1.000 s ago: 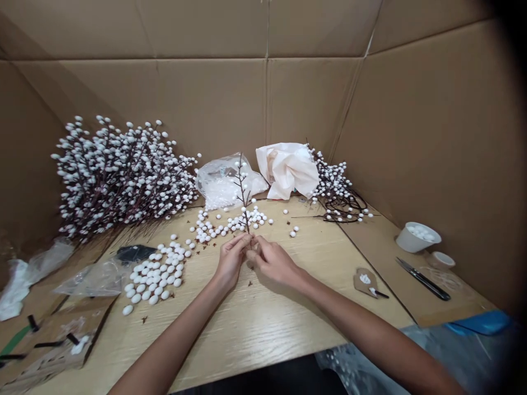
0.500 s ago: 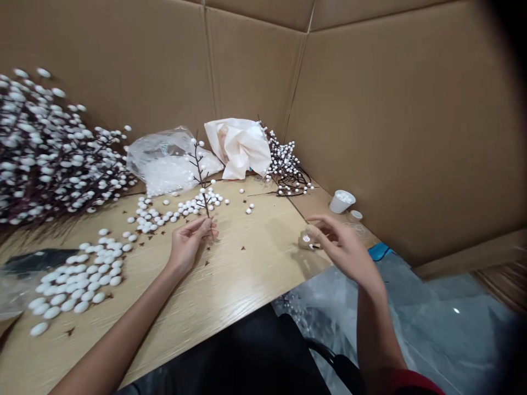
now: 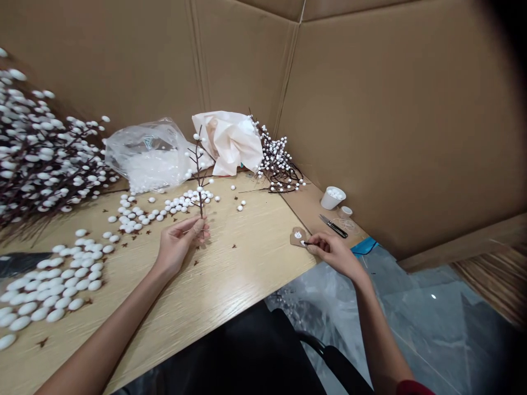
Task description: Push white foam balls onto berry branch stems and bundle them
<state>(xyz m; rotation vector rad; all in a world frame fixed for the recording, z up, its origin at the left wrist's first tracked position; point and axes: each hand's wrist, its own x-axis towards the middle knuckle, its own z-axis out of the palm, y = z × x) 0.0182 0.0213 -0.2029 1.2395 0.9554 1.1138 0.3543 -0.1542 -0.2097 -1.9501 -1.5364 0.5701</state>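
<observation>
- Branch point(image 3: 201, 198): slim, dark brown, standing almost upright above the surface point(image 3: 259, 241). Short side twigs fork off along its length. A few carry white oval beads, one of them close to the top; several other twigs end bare. Part of the stem crosses in front of the clear bag, which makes an exact bead count unreliable.
- Left hand point(image 3: 177, 241): thumb and fingers pinched on the lower end of the branch, over the middle of the surface.
- Right hand point(image 3: 335, 253): well apart from the left, fingers pinched on a short dark stick point(image 3: 307, 243). Its white tip lies over a brown card point(image 3: 293, 240), which bears a white smear.
- Loose beads point(image 3: 53, 285): white, oval, spread in a dense group at the near left; a second scatter point(image 3: 177, 205) lies behind the left hand. Small brown star-shaped bits are strewn among them.
- Large bundle point(image 3: 45, 153) of similar beaded branches at far left; a smaller bundle point(image 3: 278, 159) beside the crumpled pale sheet point(image 3: 233, 144).
- Right edge: white cup point(image 3: 328, 201) filled with white pieces, a small white container point(image 3: 346, 212) just beside it, and a cutting tool point(image 3: 334, 226) with silver blades and dark handle.
- Markings: clear bag point(image 3: 132, 145), holding white material, bears a small bluish-green print; too small to read.
</observation>
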